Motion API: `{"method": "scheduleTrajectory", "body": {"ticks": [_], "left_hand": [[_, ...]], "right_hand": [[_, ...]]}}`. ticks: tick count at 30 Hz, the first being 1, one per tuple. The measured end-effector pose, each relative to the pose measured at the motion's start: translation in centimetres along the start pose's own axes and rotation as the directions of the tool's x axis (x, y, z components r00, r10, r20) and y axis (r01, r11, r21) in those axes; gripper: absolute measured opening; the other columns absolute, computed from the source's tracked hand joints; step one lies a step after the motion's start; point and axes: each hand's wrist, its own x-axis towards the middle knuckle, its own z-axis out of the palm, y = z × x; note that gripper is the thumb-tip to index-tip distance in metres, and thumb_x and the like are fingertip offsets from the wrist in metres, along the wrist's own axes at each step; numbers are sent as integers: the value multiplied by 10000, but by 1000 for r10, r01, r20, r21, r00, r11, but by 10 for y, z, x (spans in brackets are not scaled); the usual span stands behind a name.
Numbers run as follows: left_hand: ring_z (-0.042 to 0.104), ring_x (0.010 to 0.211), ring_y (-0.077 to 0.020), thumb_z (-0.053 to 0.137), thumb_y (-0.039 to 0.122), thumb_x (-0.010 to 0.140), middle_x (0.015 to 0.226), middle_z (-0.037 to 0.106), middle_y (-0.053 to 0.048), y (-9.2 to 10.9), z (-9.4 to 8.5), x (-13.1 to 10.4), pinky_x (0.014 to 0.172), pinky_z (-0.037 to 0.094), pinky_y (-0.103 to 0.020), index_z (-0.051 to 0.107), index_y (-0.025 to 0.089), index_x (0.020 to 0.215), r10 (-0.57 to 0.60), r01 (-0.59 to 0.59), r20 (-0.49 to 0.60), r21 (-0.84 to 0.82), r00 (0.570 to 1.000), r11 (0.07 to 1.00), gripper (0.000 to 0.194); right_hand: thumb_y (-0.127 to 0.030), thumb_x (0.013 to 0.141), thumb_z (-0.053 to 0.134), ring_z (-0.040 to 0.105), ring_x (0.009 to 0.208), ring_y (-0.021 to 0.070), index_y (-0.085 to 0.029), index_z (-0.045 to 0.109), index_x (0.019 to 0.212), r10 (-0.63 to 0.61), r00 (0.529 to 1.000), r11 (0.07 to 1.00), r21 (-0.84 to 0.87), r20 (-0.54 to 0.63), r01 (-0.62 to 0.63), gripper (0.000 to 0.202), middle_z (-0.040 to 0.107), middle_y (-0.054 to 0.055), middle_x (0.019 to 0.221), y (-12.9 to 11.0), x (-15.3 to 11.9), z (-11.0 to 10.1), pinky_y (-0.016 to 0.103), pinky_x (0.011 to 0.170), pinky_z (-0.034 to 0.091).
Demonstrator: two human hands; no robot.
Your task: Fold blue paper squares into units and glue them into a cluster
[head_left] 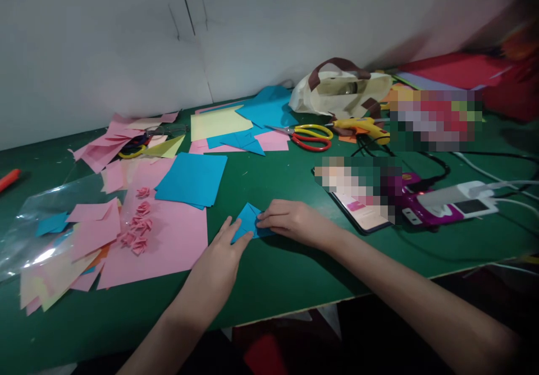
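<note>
A small folded sheet of blue paper lies on the green table near its front edge, creased into a pointed shape. My left hand holds its left side, thumb and fingers pressing it against the table. On the right side, my right hand has its fingers together, gripping the paper by a folded edge; the fingertips partly cover the creases. Just behind my hands is a stack of blue square sheets. Several folded pink paper roses sit to the left on a large pink sheet.
Scissors with red and yellow handles lie behind, beside a yellow glue gun and a cream bag. A phone and a purple power strip with cables are at right. Paper scraps and a clear plastic bag lie left.
</note>
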Motion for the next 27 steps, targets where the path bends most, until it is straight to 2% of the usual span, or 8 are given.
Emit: {"method": "scheduleTrajectory", "body": {"ticks": [5, 8, 13, 18, 20, 24, 27], "left_hand": [[175, 1364, -259, 361, -29, 802, 1452, 349, -103, -1, 1, -3, 1006, 389, -477, 459, 205, 1283, 41, -41, -7, -30, 999, 999, 543], [195, 1357, -263, 343, -48, 788, 1444, 356, -123, -1, 0, -4, 994, 402, -482, 464, 190, 1277, 61, -61, -19, -22, 998, 998, 558], [234, 1345, -278, 324, -75, 748, 1427, 370, -166, 4, -2, -5, 979, 431, -454, 430, 153, 1309, 71, -70, -24, 45, 997, 997, 615], [278, 1337, -248, 313, -99, 674, 1427, 390, -117, 7, 5, -5, 1004, 420, -405, 266, 165, 1407, 74, -63, -98, 117, 992, 991, 781], [320, 1322, -243, 307, -92, 673, 1401, 425, -126, 8, 7, -3, 1015, 406, -407, 287, 129, 1398, 76, -58, -128, 144, 989, 988, 759], [454, 1232, -294, 333, -64, 681, 1265, 553, -179, 13, 10, 1, 1026, 346, -524, 380, 64, 1350, 69, -34, -135, 244, 988, 969, 683], [485, 1199, -318, 341, -47, 716, 1254, 553, -205, 17, 13, 2, 988, 392, -508, 423, 64, 1331, 86, -31, -147, 337, 985, 941, 630]], "right_hand": [[-130, 889, 456, 582, 894, 167, -146, 663, 962, 15, 999, 1000, 22, 34, -16, 220, 680, 75, 969, 1, 1, -1, 286, 743, 498], [-130, 886, 463, 580, 912, 160, -152, 662, 964, 31, 998, 999, 35, 54, -33, 214, 677, 68, 978, 1, 2, -3, 273, 759, 493], [-120, 882, 441, 598, 853, 170, -177, 664, 959, 63, 991, 990, -134, 117, -48, 242, 690, 47, 956, -9, 4, -8, 284, 699, 482], [-122, 840, 470, 653, 816, 158, -197, 665, 988, 206, 969, 963, -204, 136, -176, 256, 691, 31, 994, -20, 3, -9, 255, 632, 479], [-130, 832, 472, 665, 834, 155, -222, 671, 1007, 267, 954, 950, -202, 136, -237, 280, 688, 13, 1043, -24, 4, -10, 241, 617, 485], [-123, 783, 519, 667, 906, 170, -291, 684, 1025, 401, 903, 914, -140, 154, -382, 338, 668, -37, 1098, -28, 4, -15, 251, 682, 523], [-134, 782, 537, 676, 879, 179, -298, 677, 1054, 425, 889, 905, -80, 170, -417, 347, 658, -21, 1105, -29, 5, -18, 272, 719, 538]]}}
